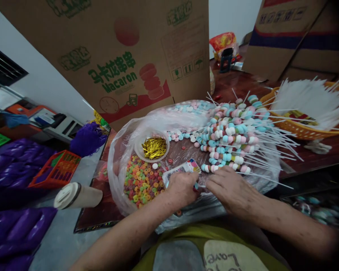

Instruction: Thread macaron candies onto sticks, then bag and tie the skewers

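My left hand (183, 187) is closed in a pinch over a small printed bag (181, 170) lying on the plastic sheet (121, 150). Close beside it, my right hand (229, 186) has its fingers curled together at a thin white stick; the two hands almost touch over a small candy piece. Just beyond my right hand lies a pile of finished skewers (233, 131) threaded with pink, blue and white candies, their sticks pointing right. Colourful ring candies (142, 180) lie heaped by my left hand.
A small clear bowl of gold twist ties (154, 147) sits above the ring candies. An orange basket of white sticks (310, 107) stands at the right. A large "Macaron" cardboard box (124, 56) rises behind. A white cup (76, 195), red basket (56, 169) and purple bags (14, 233) lie left.
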{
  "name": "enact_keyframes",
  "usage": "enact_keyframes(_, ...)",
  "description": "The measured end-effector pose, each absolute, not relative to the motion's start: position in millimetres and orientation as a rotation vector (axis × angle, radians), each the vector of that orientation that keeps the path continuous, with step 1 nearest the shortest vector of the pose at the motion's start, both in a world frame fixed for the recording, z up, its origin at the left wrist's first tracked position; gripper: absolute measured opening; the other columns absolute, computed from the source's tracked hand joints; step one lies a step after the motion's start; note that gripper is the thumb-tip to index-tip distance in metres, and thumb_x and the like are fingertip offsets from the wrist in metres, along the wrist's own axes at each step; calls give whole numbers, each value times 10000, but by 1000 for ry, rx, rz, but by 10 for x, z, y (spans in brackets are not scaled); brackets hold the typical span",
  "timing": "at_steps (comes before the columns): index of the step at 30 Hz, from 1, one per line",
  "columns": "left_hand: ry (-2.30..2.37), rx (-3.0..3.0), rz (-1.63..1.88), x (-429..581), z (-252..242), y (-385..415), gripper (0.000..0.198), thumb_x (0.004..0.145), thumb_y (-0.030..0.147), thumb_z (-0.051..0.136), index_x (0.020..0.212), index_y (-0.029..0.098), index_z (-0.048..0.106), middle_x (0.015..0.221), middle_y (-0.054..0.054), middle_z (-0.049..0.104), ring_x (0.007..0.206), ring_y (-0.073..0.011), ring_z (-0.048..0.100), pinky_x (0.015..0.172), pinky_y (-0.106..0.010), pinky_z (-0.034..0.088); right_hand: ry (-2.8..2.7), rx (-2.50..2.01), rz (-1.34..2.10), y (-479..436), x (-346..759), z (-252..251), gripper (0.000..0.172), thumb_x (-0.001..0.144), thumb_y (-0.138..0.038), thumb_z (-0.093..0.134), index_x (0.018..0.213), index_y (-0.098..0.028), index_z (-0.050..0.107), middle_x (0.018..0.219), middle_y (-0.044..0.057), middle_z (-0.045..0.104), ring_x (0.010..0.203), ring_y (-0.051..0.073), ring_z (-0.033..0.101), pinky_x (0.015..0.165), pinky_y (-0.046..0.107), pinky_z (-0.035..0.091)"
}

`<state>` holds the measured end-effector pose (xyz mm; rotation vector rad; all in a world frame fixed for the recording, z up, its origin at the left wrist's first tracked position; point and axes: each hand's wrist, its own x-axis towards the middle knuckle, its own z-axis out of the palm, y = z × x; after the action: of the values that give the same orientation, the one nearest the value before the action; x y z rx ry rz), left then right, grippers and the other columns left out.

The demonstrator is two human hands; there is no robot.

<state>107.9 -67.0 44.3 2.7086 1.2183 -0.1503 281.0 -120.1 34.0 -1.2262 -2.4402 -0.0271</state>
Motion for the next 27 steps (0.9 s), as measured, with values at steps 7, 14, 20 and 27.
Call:
enact_keyframes(7,769,2318,-290,852,676,-471,645,606,552,644,1119,185,505,896,-20,644,789,-191,581,678,-251,432,-2415,-1153,42,-1146,2925,280,194,786,-90,389,731,-161,561,674,48,543,671,171,416,630,315,231)
enact_keyframes(14,934,2548,-247,615,666,-419,233,796,370,490,848,170,598,755,-9,628,706,-152,566,606,-215,384,-2460,-1174,-11,-1167,3161,410,218,784,-90,370,650,-175,519,612,42,520,609,169,403,626,330,248)
enact_keyframes(20,1182,3077,122,694,473,-658,220,837,208,381,769,164,586,693,-72,602,708,-199,558,671,-319,381,-2331,-1280,361,-1199,2967,379,252,872,-176,326,691,-181,501,649,30,537,624,147,455,606,271,306)
enact_keyframes(27,739,2003,-238,681,731,-433,450,600,465,686,930,184,567,771,20,603,711,-139,564,624,-216,433,-2439,-1124,15,-1113,2860,488,229,821,-106,350,685,-174,522,637,34,537,640,164,413,639,322,245)
